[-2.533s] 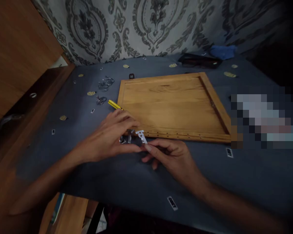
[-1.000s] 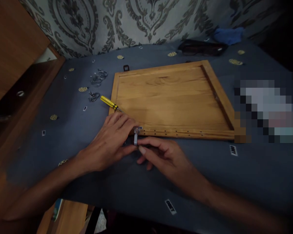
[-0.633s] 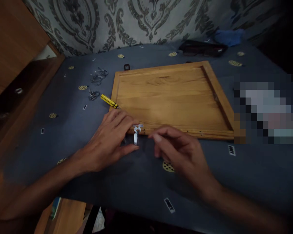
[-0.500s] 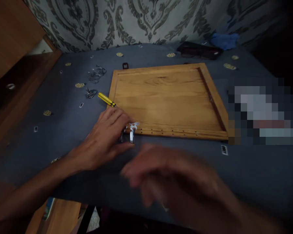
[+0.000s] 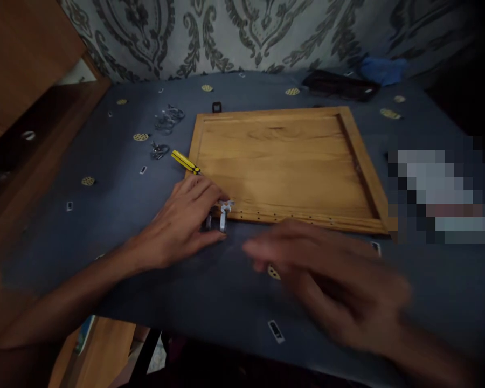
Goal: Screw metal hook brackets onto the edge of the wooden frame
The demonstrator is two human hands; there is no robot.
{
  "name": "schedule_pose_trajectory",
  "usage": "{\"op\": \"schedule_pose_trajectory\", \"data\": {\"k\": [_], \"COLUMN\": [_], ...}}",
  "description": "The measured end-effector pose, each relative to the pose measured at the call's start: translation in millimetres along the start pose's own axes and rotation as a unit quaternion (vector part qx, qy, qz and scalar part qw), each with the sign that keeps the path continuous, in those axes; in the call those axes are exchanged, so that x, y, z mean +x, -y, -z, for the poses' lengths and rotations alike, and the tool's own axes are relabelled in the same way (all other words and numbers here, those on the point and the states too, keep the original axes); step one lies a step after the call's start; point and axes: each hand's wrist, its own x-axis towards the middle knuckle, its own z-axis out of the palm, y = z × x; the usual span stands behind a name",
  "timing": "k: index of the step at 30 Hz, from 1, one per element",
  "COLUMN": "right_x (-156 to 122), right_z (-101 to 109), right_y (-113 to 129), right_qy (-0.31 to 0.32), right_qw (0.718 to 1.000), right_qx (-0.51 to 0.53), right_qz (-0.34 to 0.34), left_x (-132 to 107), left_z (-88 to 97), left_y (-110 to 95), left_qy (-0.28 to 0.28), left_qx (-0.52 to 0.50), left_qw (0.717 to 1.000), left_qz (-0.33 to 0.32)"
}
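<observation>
My left hand [image 5: 184, 221] rests on the blue cloth at the near left corner of a wooden panel [image 5: 283, 161]. Its fingers are closed on a small metal bracket [image 5: 223, 214] held against the panel's near edge, where a row of small holes runs. My right hand [image 5: 331, 277] hovers in front of the panel, to the right of the bracket, smeared by motion; its fingers look stretched out but I cannot make them out. A yellow-handled screwdriver [image 5: 185, 161] lies just beyond my left hand, by the panel's left edge.
Piles of metal hardware [image 5: 165, 121] lie on the blue cloth [image 5: 117, 215] to the far left. A dark case [image 5: 339, 85] and a blue rag [image 5: 382, 69] sit at the back right. Wooden furniture [image 5: 20, 64] stands at left. Patterned wall behind.
My right hand has let go of the bracket and swung away toward me and to the right, now blurred. My left hand keeps the bracket at the panel's corner.
</observation>
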Motion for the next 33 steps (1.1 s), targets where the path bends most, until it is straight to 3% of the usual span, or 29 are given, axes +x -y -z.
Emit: {"op": "schedule_pose_trajectory", "data": {"k": [3, 4, 11, 13, 20, 33], "right_x": [32.4, 37.0, 38.7, 39.1, 41.4, 46.9], "right_z": [1.3, 1.1, -2.5, -4.0, -9.0, -7.0], "right_y": [-13.5, -18.5, -42.6, -45.2, -53.0, -55.6], "right_qy": [-0.038, -0.037, -0.063, -0.055, -0.005, 0.001], "right_qw": [0.989, 0.988, 0.981, 0.980, 0.977, 0.977], "right_qx": [-0.081, -0.092, -0.152, -0.157, -0.177, -0.190], "right_qz": [0.114, 0.119, 0.107, 0.110, 0.122, 0.095], "left_x": [-1.6, -2.4, 1.3, 4.7, 5.3, 1.8], "left_z": [-1.1, -2.9, -18.0, -18.3, -13.6, -21.0], "left_y": [2.7, 4.8, 28.0, 31.3, 30.0, 29.8], "left_qy": [0.000, -0.010, -0.120, -0.130, -0.139, -0.122], "left_qx": [0.007, 0.011, 0.051, 0.056, -0.001, -0.040], "left_qw": [1.000, 1.000, 0.990, 0.989, 0.989, 0.989], "left_qz": [-0.007, -0.015, -0.056, -0.048, -0.045, -0.073]}}
